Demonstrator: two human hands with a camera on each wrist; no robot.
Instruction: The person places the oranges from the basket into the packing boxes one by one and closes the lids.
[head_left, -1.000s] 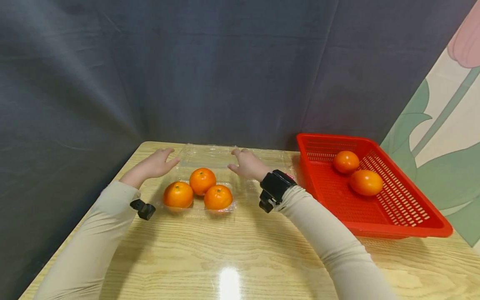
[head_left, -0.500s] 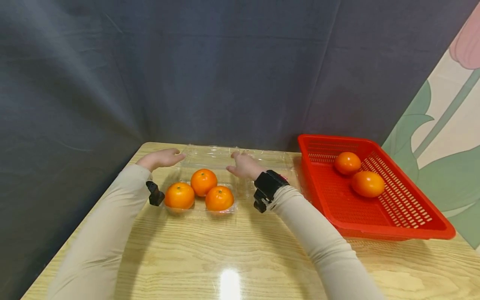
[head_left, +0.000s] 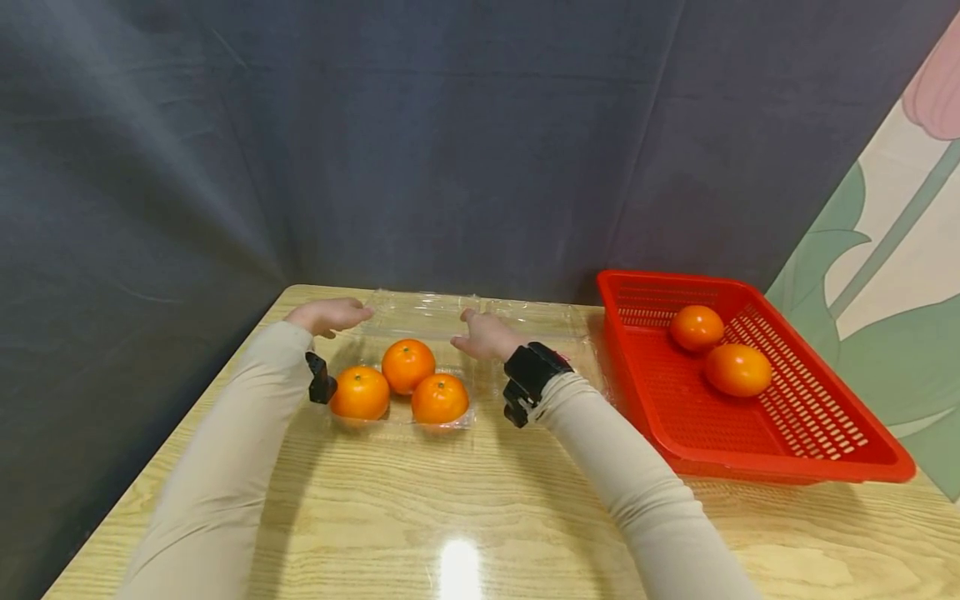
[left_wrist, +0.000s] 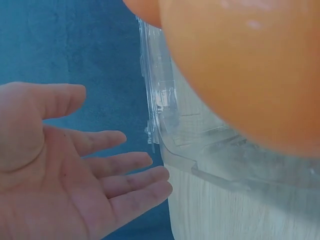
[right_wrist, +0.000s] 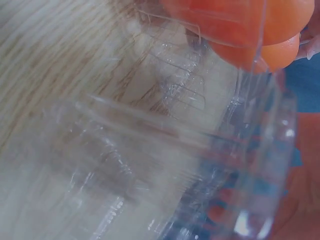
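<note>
Three mandarins [head_left: 408,367] sit in the front half of a clear plastic clamshell box [head_left: 420,312], whose lid lies folded back behind them. My left hand [head_left: 330,315] is over the box's back left corner. In the left wrist view its fingers [left_wrist: 130,164] are straight and spread beside the clear rim, with nothing held. My right hand [head_left: 487,335] is at the lid's right side, beside a second clear plastic box [head_left: 536,317], thumb and forefinger apart. In the right wrist view, clear plastic partly covers the right hand [right_wrist: 280,200]; contact is hard to make out.
A red plastic basket [head_left: 645,417] stands at the right of the wooden table [head_left: 390,517], with two orange fruits [head_left: 738,370] inside. A dark curtain [head_left: 450,150] hangs behind the table's back edge. A flower-patterned panel [head_left: 900,267] is at the far right.
My left hand has moved right and slightly inward, over the box's back left corner. My right arm has shifted slightly left. The mandarins stay in the box.
</note>
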